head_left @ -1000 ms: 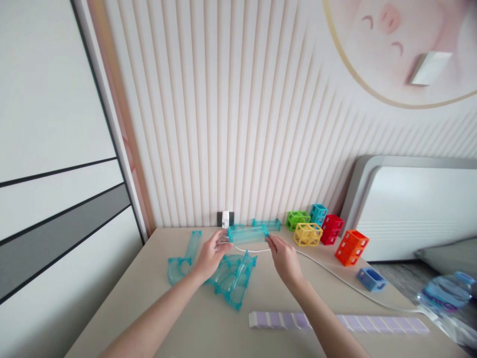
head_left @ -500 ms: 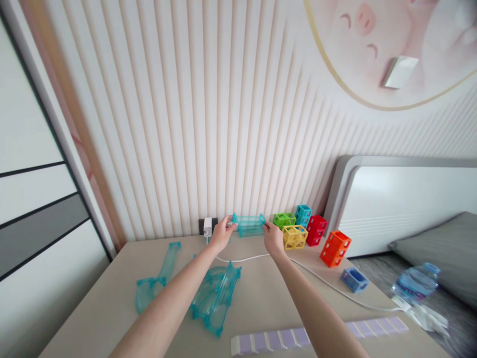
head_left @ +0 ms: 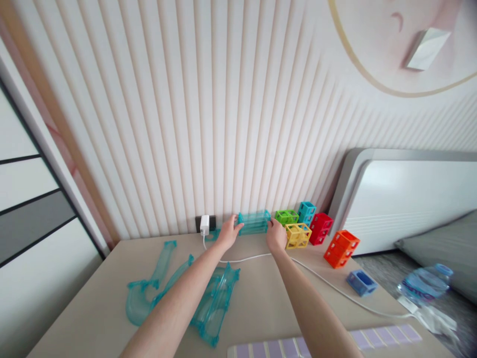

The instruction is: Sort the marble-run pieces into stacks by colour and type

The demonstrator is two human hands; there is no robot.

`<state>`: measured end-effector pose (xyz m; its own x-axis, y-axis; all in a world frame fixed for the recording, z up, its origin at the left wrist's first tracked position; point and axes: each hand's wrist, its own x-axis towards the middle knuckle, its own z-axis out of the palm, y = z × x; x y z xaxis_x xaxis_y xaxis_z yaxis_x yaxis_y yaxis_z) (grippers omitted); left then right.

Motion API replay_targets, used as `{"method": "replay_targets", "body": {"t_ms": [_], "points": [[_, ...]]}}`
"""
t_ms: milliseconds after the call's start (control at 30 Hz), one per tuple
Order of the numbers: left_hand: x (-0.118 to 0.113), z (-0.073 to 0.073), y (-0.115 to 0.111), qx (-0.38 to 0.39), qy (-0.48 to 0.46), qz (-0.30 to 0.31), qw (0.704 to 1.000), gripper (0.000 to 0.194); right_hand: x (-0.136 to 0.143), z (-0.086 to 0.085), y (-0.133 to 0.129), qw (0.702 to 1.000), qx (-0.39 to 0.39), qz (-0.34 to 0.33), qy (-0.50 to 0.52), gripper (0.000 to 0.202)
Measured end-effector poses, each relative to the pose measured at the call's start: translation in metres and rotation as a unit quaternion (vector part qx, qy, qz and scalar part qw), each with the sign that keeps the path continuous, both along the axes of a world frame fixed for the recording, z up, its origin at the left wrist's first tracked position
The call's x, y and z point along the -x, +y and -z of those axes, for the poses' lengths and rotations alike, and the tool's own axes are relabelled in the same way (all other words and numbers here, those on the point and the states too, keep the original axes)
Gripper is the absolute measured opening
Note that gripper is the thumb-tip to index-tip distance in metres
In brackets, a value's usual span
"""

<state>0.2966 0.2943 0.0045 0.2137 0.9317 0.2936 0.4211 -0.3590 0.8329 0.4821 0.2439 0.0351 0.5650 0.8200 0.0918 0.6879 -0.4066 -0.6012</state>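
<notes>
A translucent teal plastic track piece stands at the back of the table, close to the ribbed wall. My left hand grips its left end, thumb and fingers closed on it. At the opposite end, my right hand pinches the same piece. Right beside my right hand is a yellow open-frame block, with a green block behind it. More teal track pieces lie on the table under and beside my left forearm, which hides part of them. Another curved teal piece rests farther left.
Red, cyan and orange blocks stand at the right; a blue block lies nearer. A white charger feeds a cable across the table. A purple-and-white strip runs along the front. A water bottle is at the right edge.
The view has shifted a little. Both hands keep hold of the teal track piece, which now sits slightly lower and more level against the wall.
</notes>
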Motion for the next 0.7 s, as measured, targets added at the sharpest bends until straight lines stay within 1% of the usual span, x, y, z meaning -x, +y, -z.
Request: {"method": "replay_targets", "body": {"t_ms": [167, 400, 700], "points": [[0.0, 0.004, 0.0, -0.015, 0.048, -0.005, 0.999, 0.03, 0.001, 0.0, -0.002, 1.0, 0.026, -0.003, -0.011, 0.029], [-0.004, 0.005, -0.002, -0.027, 0.117, -0.025, 0.992, 0.031, 0.001, 0.005, -0.001, 0.999, 0.039, 0.001, -0.02, 0.03], [-0.008, -0.003, -0.008, -0.028, 0.19, -0.056, 0.98, 0.032, -0.001, 0.01, 0.001, 0.999, 0.027, 0.0, -0.028, 0.03]]}}
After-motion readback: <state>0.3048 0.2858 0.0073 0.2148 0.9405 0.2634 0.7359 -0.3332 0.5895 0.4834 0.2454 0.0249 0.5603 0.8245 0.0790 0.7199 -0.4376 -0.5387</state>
